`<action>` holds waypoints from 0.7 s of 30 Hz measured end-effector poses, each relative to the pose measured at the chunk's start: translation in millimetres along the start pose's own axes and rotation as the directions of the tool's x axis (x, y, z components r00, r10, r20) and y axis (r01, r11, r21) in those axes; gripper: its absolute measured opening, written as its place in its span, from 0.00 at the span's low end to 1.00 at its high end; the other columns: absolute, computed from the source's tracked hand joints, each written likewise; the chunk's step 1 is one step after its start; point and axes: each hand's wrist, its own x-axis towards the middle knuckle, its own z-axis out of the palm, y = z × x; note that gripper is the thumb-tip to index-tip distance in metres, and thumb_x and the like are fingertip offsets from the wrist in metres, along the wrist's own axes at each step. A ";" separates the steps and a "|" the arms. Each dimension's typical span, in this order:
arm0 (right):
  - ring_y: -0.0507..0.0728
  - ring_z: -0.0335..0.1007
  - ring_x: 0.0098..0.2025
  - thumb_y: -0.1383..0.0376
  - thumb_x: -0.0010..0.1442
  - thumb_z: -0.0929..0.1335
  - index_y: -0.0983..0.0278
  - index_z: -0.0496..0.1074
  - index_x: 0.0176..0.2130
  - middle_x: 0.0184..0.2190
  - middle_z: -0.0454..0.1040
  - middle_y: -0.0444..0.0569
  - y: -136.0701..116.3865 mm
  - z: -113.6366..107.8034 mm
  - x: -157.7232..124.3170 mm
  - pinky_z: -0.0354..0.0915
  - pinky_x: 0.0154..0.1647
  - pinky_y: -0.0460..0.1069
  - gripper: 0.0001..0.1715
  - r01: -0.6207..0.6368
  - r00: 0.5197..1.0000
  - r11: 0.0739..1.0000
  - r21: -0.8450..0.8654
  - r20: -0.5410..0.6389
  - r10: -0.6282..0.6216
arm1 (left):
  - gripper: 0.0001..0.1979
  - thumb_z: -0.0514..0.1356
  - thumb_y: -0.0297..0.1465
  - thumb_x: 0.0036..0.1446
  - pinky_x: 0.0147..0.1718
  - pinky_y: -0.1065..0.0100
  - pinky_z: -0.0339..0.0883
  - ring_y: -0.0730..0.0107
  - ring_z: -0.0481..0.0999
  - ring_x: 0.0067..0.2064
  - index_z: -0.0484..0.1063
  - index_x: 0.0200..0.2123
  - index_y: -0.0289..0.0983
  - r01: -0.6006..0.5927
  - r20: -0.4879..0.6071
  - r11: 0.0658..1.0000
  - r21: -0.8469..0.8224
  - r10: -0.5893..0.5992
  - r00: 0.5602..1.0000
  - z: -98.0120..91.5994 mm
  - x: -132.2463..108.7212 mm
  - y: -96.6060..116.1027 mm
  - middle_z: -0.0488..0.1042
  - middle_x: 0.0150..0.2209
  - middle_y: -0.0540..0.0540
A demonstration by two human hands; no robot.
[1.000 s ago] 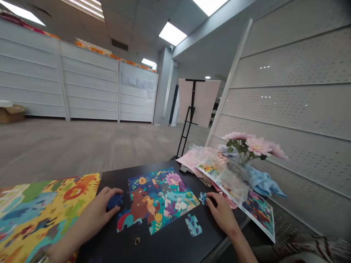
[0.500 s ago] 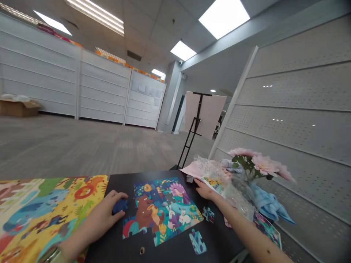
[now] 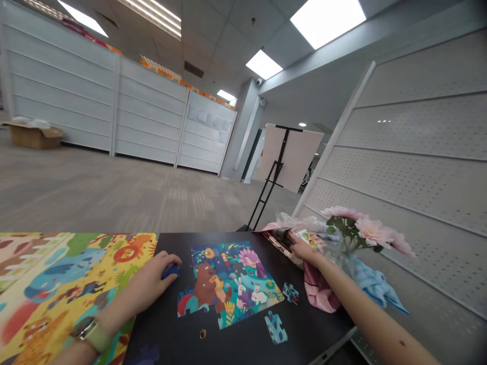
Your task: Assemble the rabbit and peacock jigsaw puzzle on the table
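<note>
My left hand (image 3: 150, 286) holds a dark blue puzzle piece (image 3: 170, 272) at the left edge of a partly assembled animal jigsaw puzzle (image 3: 228, 286). The puzzle lies on a black table (image 3: 236, 344). Two loose pieces, one speckled teal (image 3: 276, 327) and one small and dark (image 3: 290, 293), lie to its lower right. At the table's far right corner, my right hand (image 3: 302, 249) grips a glossy printed sheet (image 3: 279, 238), which is partly folded over and partly hidden by the fingers. A dark piece (image 3: 146, 355) sits near the near edge.
A colourful animal-print mat (image 3: 76, 284) lies left of the table. A pink cloth (image 3: 319, 289), pink artificial flowers (image 3: 365, 228) and a blue cloth (image 3: 375, 286) are at the right. A perforated wall panel (image 3: 411, 152) stands beyond them.
My right hand has moved away from the small loose piece to the table's far corner, and the printed sheet has shifted and folded there. My left hand stays at the puzzle's left edge.
</note>
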 end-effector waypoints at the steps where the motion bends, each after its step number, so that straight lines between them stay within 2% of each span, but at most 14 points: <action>1: 0.58 0.75 0.48 0.58 0.68 0.69 0.63 0.72 0.54 0.53 0.74 0.51 -1.1 4.2 -2.9 0.73 0.49 0.58 0.17 0.005 0.998 1.000 -0.007 0.060 -0.005 | 0.13 0.55 0.35 0.57 0.42 0.61 0.66 0.57 0.75 0.41 0.75 0.42 0.40 0.003 -0.011 1.000 0.002 -0.003 1.000 -1.4 0.7 -0.5 0.73 0.37 0.46; 4: 0.58 0.76 0.47 0.58 0.68 0.69 0.64 0.73 0.51 0.49 0.77 0.50 -4.0 16.6 -23.4 0.73 0.50 0.59 0.15 0.026 0.977 0.999 -0.023 0.211 -0.021 | 0.12 0.55 0.36 0.56 0.37 0.63 0.66 0.59 0.74 0.36 0.74 0.40 0.40 0.030 -0.051 0.999 0.016 -0.029 0.998 -4.5 2.3 -2.8 0.71 0.32 0.49; 6: 0.60 0.75 0.52 0.61 0.67 0.69 0.63 0.75 0.51 0.50 0.78 0.51 -3.3 21.1 -52.0 0.68 0.58 0.61 0.15 0.049 0.970 0.998 -0.039 0.239 -0.038 | 0.13 0.54 0.37 0.56 0.35 0.64 0.65 0.60 0.74 0.34 0.74 0.40 0.39 0.042 -0.068 0.999 0.026 -0.041 0.997 -6.2 3.0 -4.1 0.71 0.30 0.50; 9: 0.63 0.65 0.65 0.62 0.63 0.66 0.61 0.73 0.57 0.60 0.73 0.54 8.3 20.9 -112.7 0.54 0.70 0.60 0.24 0.049 0.980 0.994 -0.094 0.199 -0.030 | 0.13 0.53 0.37 0.57 0.35 0.63 0.65 0.60 0.74 0.33 0.73 0.40 0.39 0.050 -0.083 0.998 0.038 -0.047 0.995 -6.9 4.4 -5.0 0.71 0.29 0.49; 11: 0.65 0.64 0.65 0.59 0.62 0.63 0.65 0.70 0.60 0.61 0.71 0.57 24.3 16.8 -152.0 0.54 0.70 0.61 0.30 0.000 0.986 0.989 -0.145 0.163 0.024 | 0.13 0.53 0.38 0.56 0.35 0.63 0.65 0.59 0.74 0.33 0.73 0.39 0.40 0.035 -0.079 0.998 0.044 -0.031 0.996 -4.9 5.8 -6.2 0.72 0.29 0.49; 13: 0.66 0.60 0.68 0.57 0.60 0.61 0.67 0.66 0.64 0.65 0.67 0.58 44.5 9.1 -179.4 0.51 0.72 0.62 0.36 -0.061 0.991 0.980 -0.190 0.108 0.082 | 0.14 0.53 0.39 0.56 0.34 0.63 0.66 0.59 0.74 0.33 0.73 0.39 0.40 0.006 -0.069 0.999 0.046 -0.003 0.998 -0.9 7.1 -8.5 0.72 0.30 0.48; 15: 0.64 0.51 0.72 0.58 0.59 0.60 0.67 0.61 0.67 0.68 0.62 0.56 64.6 -1.9 -191.1 0.45 0.74 0.61 0.40 -0.104 0.992 0.971 -0.216 0.050 0.118 | 0.14 0.53 0.40 0.56 0.35 0.62 0.66 0.59 0.74 0.33 0.73 0.39 0.40 -0.024 -0.062 0.999 0.043 0.026 0.998 3.5 7.7 -11.3 0.73 0.31 0.47; 17: 0.62 0.45 0.74 0.59 0.57 0.59 0.66 0.58 0.69 0.70 0.60 0.53 81.3 -14.6 -189.7 0.39 0.75 0.60 0.42 -0.124 0.992 0.967 -0.223 0.008 0.129 | 0.15 0.53 0.41 0.56 0.35 0.62 0.67 0.58 0.75 0.33 0.74 0.39 0.40 -0.037 -0.062 0.999 0.032 0.038 0.997 6.0 7.4 -13.3 0.74 0.32 0.46; 19: 0.62 0.44 0.74 0.60 0.56 0.59 0.67 0.58 0.69 0.69 0.61 0.53 92.4 -26.2 -182.0 0.38 0.75 0.61 0.44 -0.128 0.992 0.968 -0.216 -0.015 0.128 | 0.16 0.54 0.43 0.56 0.34 0.62 0.67 0.57 0.75 0.33 0.74 0.38 0.40 -0.036 -0.062 0.999 0.023 0.037 0.997 5.6 6.5 -13.3 0.74 0.31 0.46; 21: 0.62 0.50 0.72 0.60 0.54 0.59 0.67 0.61 0.67 0.67 0.65 0.54 96.8 -33.8 -174.9 0.42 0.74 0.61 0.43 -0.117 0.993 0.973 -0.197 -0.012 0.117 | 0.16 0.54 0.44 0.56 0.32 0.62 0.66 0.57 0.75 0.31 0.74 0.38 0.40 -0.019 -0.065 1.000 0.015 0.020 0.998 3.0 5.5 -11.5 0.73 0.29 0.48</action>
